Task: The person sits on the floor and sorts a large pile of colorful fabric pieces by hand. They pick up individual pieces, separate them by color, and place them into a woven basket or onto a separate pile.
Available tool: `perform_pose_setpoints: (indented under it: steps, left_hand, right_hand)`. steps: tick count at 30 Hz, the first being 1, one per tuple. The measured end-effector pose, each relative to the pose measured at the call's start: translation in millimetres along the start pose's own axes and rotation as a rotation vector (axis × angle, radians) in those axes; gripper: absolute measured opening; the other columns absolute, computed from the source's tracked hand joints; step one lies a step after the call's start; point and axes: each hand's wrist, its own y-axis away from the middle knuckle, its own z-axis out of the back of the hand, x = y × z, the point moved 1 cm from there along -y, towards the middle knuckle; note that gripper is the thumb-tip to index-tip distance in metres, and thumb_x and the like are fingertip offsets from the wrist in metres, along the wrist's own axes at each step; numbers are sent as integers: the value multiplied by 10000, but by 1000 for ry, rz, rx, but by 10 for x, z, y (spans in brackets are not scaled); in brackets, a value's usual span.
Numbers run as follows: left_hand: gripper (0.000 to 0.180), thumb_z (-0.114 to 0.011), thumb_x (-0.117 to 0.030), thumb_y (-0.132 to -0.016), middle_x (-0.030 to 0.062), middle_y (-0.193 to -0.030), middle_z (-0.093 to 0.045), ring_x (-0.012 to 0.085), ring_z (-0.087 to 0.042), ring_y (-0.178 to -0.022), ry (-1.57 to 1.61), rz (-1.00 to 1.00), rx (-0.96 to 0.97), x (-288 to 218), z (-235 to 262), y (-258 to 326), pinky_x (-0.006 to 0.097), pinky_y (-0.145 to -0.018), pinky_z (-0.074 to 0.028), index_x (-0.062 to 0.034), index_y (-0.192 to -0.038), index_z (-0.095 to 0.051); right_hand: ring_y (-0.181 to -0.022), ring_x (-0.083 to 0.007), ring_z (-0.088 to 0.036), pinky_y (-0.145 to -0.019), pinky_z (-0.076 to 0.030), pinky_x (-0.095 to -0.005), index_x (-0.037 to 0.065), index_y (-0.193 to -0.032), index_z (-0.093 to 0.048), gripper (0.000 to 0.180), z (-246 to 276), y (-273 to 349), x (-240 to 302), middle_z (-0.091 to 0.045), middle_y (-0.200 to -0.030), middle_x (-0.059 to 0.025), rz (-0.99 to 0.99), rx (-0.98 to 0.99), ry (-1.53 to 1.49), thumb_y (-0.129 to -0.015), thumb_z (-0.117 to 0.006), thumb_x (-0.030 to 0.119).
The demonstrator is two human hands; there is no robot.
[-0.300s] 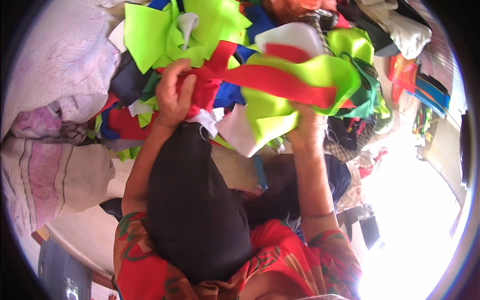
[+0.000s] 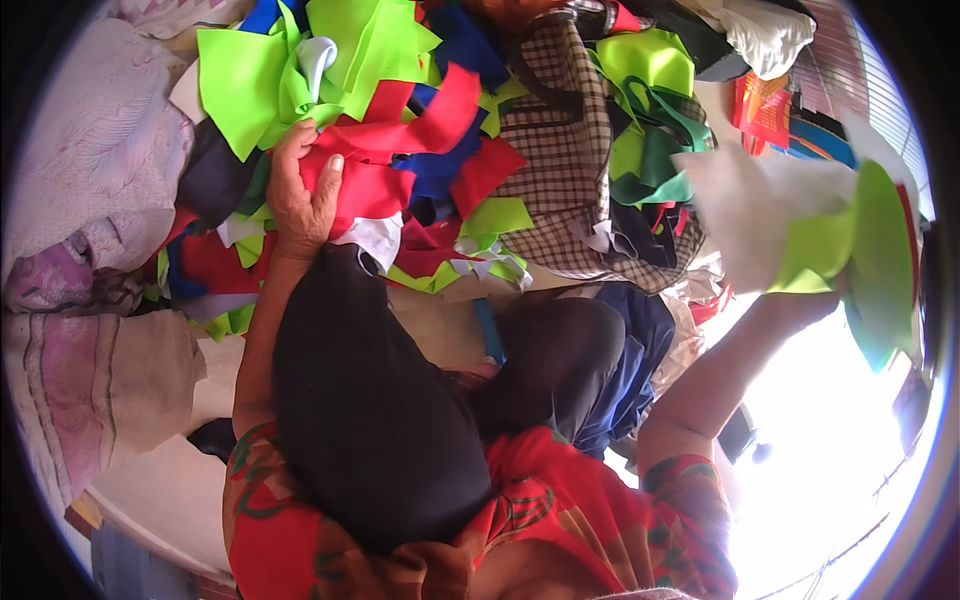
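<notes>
My left hand [image 2: 302, 198] is curled at the edge of a red fabric piece [image 2: 375, 190], with the cloth between thumb and fingers. Around it spreads a heap of lime green fabric scraps [image 2: 240, 90], blue and red ones among them. Far out to the right, my right hand [image 2: 805, 305] grips a bunch of fabric pieces [image 2: 820, 240] in white, lime green and red. That bunch is blurred, and it partly hides the fingers.
A brown checked cloth bag [image 2: 555, 150] lies right of the heap, with dark green scraps [image 2: 665, 140] beside it. Pale patterned bedding [image 2: 95, 170] fills the left side. My knee in black cloth [image 2: 375, 420] rises below the heap. Bright light washes out the lower right.
My right hand has swung from the heap far to the right, carrying white, lime green and red pieces. The checked bag is now uncovered. My left hand stays at the red fabric.
</notes>
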Motion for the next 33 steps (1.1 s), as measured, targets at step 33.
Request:
perform_pose_setpoints:
  steps: [33]
  left_hand:
    - [736, -766, -352, -665, 121, -1189, -517, 297, -479, -1099, -463, -51, 393, 2, -32, -35, 420, -942, -359, -70, -1258, -433]
  right_hand:
    - [-1063, -303, -512, -806, -468, -359, 112, -1300, -416, 685, -1880, 2479, -1266, -468, -1202, -169, 49, 880, 428, -694, -733, 154]
